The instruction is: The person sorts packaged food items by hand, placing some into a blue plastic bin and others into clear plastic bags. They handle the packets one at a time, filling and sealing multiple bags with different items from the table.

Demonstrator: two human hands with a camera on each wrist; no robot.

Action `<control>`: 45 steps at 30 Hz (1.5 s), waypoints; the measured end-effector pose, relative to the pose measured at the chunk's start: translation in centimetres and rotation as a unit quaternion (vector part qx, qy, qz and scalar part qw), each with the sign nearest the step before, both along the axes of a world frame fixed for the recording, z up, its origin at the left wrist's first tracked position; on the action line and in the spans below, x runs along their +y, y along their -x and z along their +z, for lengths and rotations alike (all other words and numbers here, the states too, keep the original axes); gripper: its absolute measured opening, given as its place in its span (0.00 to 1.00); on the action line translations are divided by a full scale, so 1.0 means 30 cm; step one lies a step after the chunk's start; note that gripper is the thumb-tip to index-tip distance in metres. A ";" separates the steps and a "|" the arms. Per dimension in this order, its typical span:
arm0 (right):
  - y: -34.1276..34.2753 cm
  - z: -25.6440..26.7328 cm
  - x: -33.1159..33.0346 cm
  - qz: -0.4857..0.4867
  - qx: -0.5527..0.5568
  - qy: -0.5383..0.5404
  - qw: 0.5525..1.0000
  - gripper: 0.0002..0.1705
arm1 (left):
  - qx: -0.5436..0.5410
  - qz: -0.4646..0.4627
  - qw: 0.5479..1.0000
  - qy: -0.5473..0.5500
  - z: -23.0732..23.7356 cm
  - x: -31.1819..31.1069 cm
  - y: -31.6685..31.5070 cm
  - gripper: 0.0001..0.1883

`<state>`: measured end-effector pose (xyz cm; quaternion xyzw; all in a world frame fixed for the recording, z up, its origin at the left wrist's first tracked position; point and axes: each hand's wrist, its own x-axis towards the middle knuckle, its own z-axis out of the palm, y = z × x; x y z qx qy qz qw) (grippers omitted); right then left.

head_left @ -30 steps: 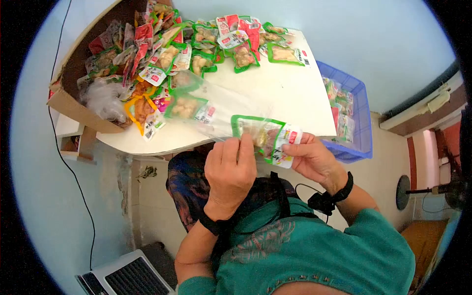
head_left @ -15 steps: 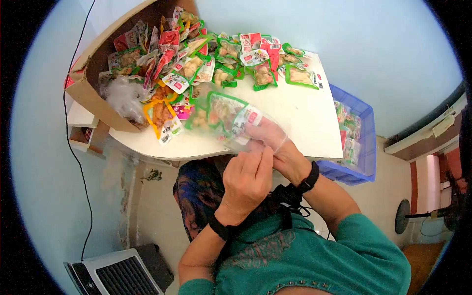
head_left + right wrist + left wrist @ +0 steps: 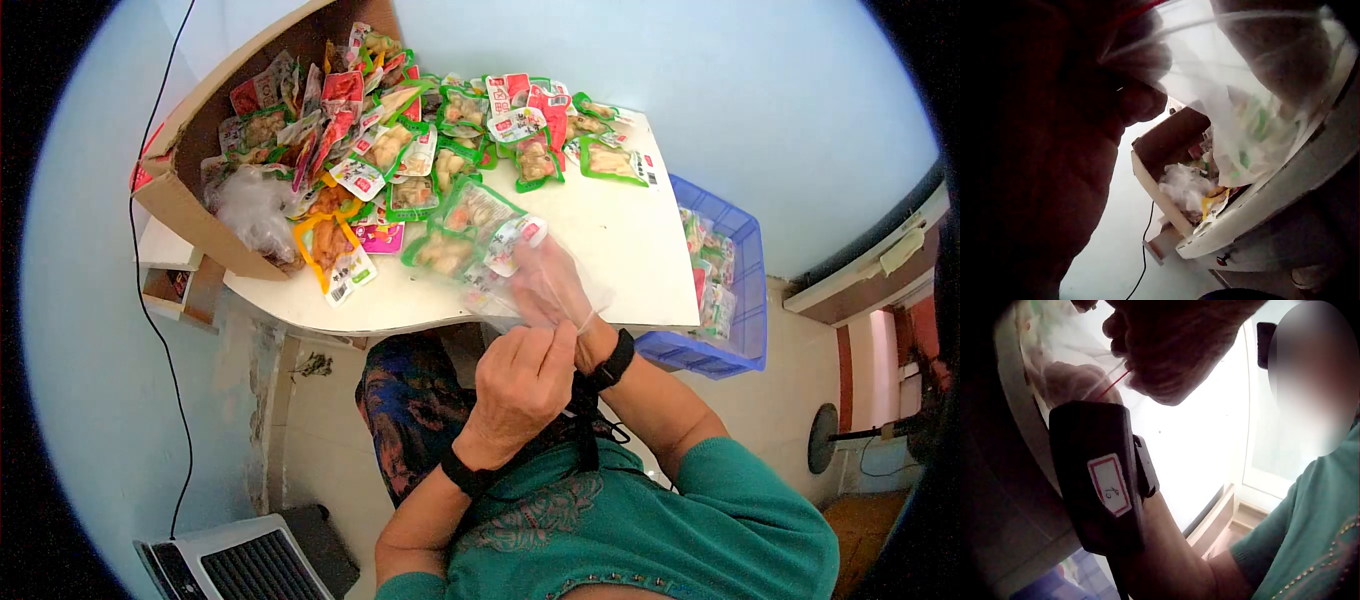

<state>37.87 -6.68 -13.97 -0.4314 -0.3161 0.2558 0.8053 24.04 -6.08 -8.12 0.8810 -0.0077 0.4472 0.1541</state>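
Observation:
My left hand pinches the rim of a clear plastic bag; a thin red line runs by its fingers in the left wrist view. Inside the bag's mouth is my right hand, its thumb over the white end of a green-edged food packet. A second green-edged packet lies further in, beside the first. The right wrist view shows the bag film stretched around the right hand, with the left hand dark and close. The fingers' undersides are hidden.
A cardboard box on the table's left spills packets and a bundle of clear bags. More packets lie along the back of the white table. A blue basket with packets stands at the right.
The right hand has gone from holding the packet at the bag's mouth to inside the bag, carrying the packet left beside the other one. The left hand keeps pinching the rim.

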 end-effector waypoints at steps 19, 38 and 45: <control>-0.029 -0.046 -0.026 -0.051 -0.056 0.207 0.975 0.14 | 0.017 0.021 0.999 0.032 0.002 0.005 -0.020 0.09; 0.191 0.147 -0.271 -0.030 0.165 0.119 0.979 0.27 | 0.000 0.033 0.999 0.043 0.010 0.024 -0.003 0.09; -0.001 0.422 -0.529 0.094 -0.088 0.392 0.911 0.15 | 0.007 0.025 0.998 0.052 0.000 0.032 0.015 0.09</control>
